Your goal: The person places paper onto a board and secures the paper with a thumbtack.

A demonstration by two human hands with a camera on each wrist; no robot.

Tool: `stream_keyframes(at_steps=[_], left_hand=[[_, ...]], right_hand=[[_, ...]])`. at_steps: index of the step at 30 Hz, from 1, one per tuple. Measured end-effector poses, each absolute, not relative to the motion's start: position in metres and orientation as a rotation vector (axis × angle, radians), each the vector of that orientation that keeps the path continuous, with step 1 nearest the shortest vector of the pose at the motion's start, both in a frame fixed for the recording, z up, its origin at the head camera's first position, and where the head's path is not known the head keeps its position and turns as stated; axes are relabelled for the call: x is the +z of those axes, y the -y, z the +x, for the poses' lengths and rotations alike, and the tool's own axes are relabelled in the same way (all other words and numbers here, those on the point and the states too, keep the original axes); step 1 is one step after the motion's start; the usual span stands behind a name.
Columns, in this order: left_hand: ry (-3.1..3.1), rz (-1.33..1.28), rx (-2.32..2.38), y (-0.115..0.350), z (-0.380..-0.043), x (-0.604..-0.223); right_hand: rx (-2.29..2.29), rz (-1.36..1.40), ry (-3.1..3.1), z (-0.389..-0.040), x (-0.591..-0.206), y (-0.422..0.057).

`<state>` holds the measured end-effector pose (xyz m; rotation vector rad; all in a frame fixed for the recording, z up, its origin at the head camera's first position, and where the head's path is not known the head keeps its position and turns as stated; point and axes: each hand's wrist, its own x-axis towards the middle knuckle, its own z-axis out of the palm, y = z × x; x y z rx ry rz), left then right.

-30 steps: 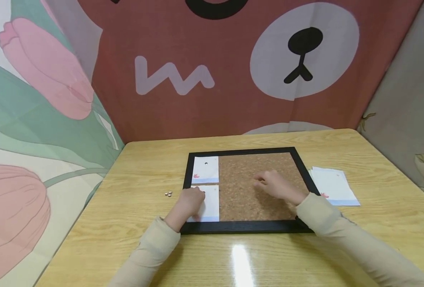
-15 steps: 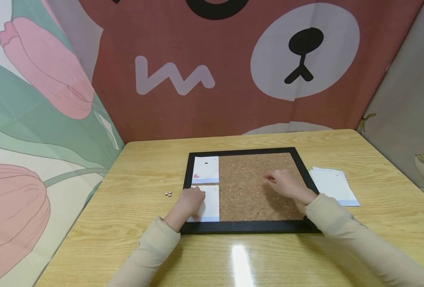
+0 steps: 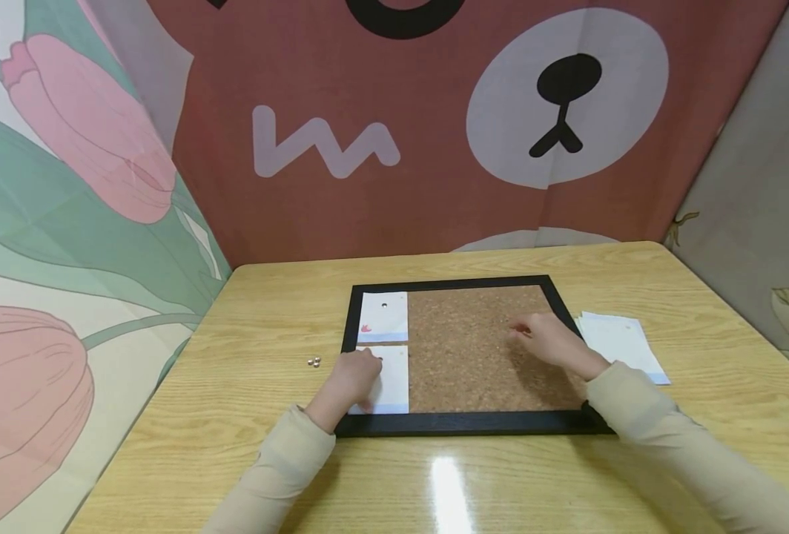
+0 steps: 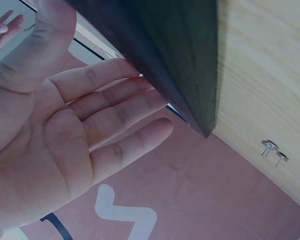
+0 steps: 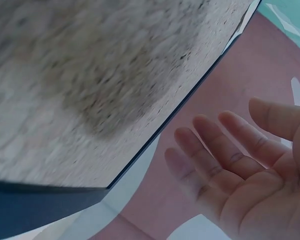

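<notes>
A corkboard (image 3: 461, 356) in a black frame (image 3: 461, 424) lies on the wooden table. Two white sheets are on its left side: the upper sheet (image 3: 384, 323) bears a thumbtack (image 3: 384, 305), and the lower sheet (image 3: 393, 386) is partly covered by my left hand (image 3: 356, 374). That hand's fingers extend over the board's left edge onto the lower sheet, where a dark tack head (image 3: 380, 360) peeks out beside them. In the left wrist view its fingers (image 4: 122, 117) look nearly straight. My right hand (image 3: 555, 341) hovers over the cork's right part, fingers loosely bent and holding nothing.
Several thumbtacks (image 3: 314, 362) lie on the table left of the board. Past the board's right edge sits a small stack of white sheets (image 3: 620, 343). Printed fabric (image 3: 368, 208) hangs behind the table (image 3: 268, 304) and along both sides.
My right hand has moved rightward across the cork toward the stack of sheets. My left hand stays in the same place on the lower sheet.
</notes>
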<state>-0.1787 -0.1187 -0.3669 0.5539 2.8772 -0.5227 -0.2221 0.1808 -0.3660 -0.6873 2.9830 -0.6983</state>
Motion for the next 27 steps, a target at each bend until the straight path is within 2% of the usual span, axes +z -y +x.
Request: stream_keyframes(at_steps=[27], left_hand=[[-2.892, 0.555, -0.508, 0.12, -0.178, -0.369]], right_hand=[[-0.719, -0.621, -3.039, -0.222, -0.362, -0.221]])
